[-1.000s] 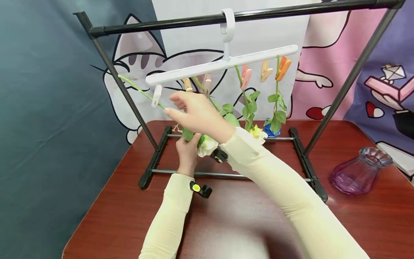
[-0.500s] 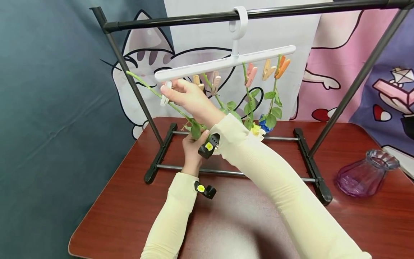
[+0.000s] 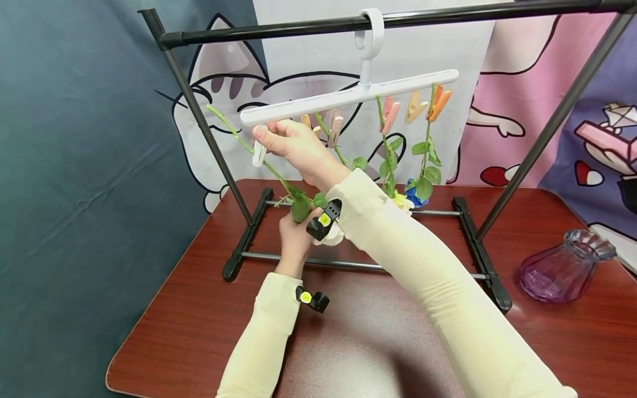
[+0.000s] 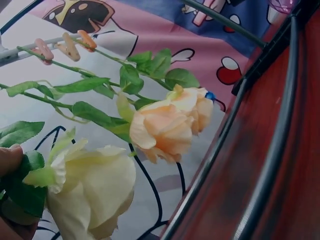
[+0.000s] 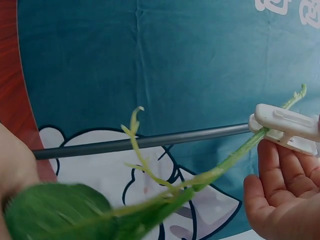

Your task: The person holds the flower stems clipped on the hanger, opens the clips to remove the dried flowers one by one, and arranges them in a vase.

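My right hand (image 3: pixel 306 152) pinches a white clip (image 3: pixel 259 153) below the left end of the white hanger (image 3: pixel 318 104). In the right wrist view, a green stem (image 5: pixel 240 152) passes at the mouth of the clip (image 5: pixel 286 125), its cut end sticking out beyond. Lower down, my left hand (image 3: pixel 294 237) grips that flower near its leaves (image 3: pixel 300 209). Its cream-white rose head (image 4: pixel 92 192) hangs just beside the left fingers in the left wrist view, and the right wrist partly hides it in the head view.
From a black rack (image 3: pixel 269 32) hangs the hanger. More clips, including a pink one (image 3: pixel 390 116) and an orange one (image 3: pixel 439 105), hold flowers upside down. A peach rose (image 4: pixel 162 130) hangs near the left hand. A purple glass vase (image 3: pixel 562 271) leans on the table's right side.
My right hand has reached the white clip and now pinches it; a second ago it was just right of it, apart. My left hand keeps hold of the rose. The view has shifted slightly.
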Demonstrator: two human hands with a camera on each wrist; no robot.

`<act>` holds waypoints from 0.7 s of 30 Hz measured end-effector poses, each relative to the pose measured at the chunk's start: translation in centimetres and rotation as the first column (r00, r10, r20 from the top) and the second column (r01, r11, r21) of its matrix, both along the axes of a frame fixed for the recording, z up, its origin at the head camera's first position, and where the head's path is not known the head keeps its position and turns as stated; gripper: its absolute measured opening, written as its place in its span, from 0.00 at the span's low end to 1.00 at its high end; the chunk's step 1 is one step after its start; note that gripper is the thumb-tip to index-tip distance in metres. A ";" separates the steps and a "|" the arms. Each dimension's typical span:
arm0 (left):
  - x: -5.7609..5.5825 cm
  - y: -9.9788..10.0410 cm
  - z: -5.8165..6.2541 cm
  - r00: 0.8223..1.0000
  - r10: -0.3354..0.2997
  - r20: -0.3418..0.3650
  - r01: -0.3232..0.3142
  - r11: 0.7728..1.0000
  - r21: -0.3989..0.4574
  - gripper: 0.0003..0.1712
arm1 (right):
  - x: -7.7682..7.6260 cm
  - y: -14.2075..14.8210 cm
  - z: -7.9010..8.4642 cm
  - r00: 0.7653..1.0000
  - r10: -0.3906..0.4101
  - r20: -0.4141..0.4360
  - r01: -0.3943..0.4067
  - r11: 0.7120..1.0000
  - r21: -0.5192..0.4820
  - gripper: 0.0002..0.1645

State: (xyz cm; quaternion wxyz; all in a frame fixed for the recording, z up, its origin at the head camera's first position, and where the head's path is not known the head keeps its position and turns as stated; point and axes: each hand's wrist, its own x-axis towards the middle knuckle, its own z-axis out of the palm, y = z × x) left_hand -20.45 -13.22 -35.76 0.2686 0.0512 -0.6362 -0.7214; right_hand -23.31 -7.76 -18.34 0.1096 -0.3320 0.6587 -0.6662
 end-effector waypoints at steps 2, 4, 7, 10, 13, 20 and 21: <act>0.5 -0.3 -0.4 1.000 0.012 0.003 -0.012 1.000 -0.019 0.09 | 0.0 0.0 0.0 1.000 0.001 -0.002 -0.001 1.000 0.008 0.17; 1.0 -0.5 -0.9 1.000 0.021 -0.004 -0.021 0.999 -0.038 0.07 | 0.0 0.0 0.1 1.000 -0.005 -0.008 0.005 1.000 0.015 0.20; 1.7 -0.7 -1.4 1.000 0.020 0.007 -0.020 0.999 -0.039 0.05 | 0.0 -0.1 0.2 1.000 -0.022 -0.004 0.022 1.000 0.016 0.20; 2.3 -0.8 -1.8 1.000 0.003 0.016 -0.003 1.000 0.006 0.03 | -0.1 -0.2 0.3 0.999 -0.039 0.001 0.039 0.999 0.003 0.19; 3.0 -0.9 -2.0 1.000 -0.009 0.018 0.008 0.999 0.047 0.04 | 0.1 -0.3 0.3 0.999 -0.032 -0.005 0.032 0.999 -0.008 0.17; 4.5 -0.7 -2.5 0.999 -0.003 0.043 0.002 1.000 0.016 0.08 | 0.4 -0.2 -0.1 1.000 -0.005 -0.016 0.005 1.000 -0.021 0.15; 4.6 -0.6 -2.6 0.998 -0.001 0.056 0.001 1.000 -0.001 0.08 | 0.4 -0.2 -0.1 1.000 -0.006 -0.020 0.005 1.000 -0.013 0.14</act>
